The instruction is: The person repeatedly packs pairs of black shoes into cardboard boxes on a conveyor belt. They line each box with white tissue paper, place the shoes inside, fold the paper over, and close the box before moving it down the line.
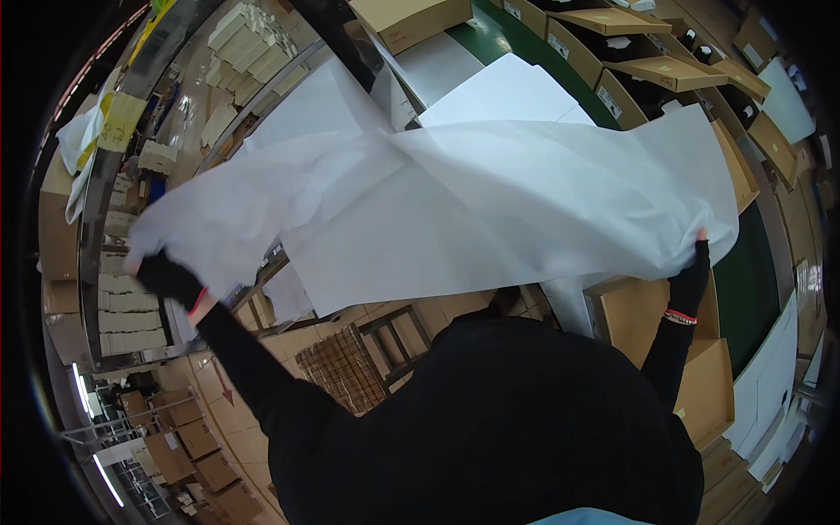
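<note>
Both hands, left hand [166, 276] and right hand [691, 278], pinch a wide white paper sheet [455, 201]; open brown cartons [643, 66] beyond.

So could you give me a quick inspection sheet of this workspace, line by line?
Surface: green conveyor belt, partly hidden by paper.
Job's things: large white tissue sheet, spread wide and creased, held up at both ends.
Clutter: open cardboard boxes along the belt; stacks of flat white sheets.
Grippers: left hand and right hand, both in dark gloves, each gripping a sheet edge.
Cables: nothing seen.
Surroundings: wooden chair, stacked cartons on the floor.
</note>
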The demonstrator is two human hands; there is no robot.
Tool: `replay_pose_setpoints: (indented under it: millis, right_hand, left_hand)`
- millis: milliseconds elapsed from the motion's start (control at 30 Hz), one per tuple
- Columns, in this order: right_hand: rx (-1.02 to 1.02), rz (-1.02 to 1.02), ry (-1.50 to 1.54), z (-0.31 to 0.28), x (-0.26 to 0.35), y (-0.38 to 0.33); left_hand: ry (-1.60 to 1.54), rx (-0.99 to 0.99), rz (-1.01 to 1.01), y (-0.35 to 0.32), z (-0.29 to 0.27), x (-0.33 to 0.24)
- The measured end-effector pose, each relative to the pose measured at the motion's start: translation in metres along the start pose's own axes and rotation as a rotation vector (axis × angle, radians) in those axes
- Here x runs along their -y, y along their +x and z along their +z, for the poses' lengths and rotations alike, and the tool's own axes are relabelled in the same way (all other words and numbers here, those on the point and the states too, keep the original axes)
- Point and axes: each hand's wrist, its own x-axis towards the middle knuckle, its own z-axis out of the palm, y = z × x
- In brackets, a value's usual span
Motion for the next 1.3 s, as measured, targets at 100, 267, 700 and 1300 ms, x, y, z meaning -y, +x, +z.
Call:
replay_pose_setpoints:
  millis: [100, 267, 700, 1300]
  right_hand:
    - [0.030, -0.104, -0.016, -0.016, -0.008, -0.009]
    - [0.122, -0.134, -0.176, 0.021, -0.019, -0.037]
    - [0.664, -0.262, -0.904, 0.017, -0.047, -0.093]
    - [0.661, 0.147, -0.969, -0.044, -0.035, -0.169]
  left_hand:
    - [-0.171, 0.136, -0.063, -0.033, 0.088, -0.077]
    - [-0.499, 0.262, -0.356, -0.059, 0.087, -0.181]
    - [-1.547, 2.227, -0.308, -0.285, 0.079, -0.485]
    - [0.332, 1.539, -0.066, -0.297, 0.037, -0.069]
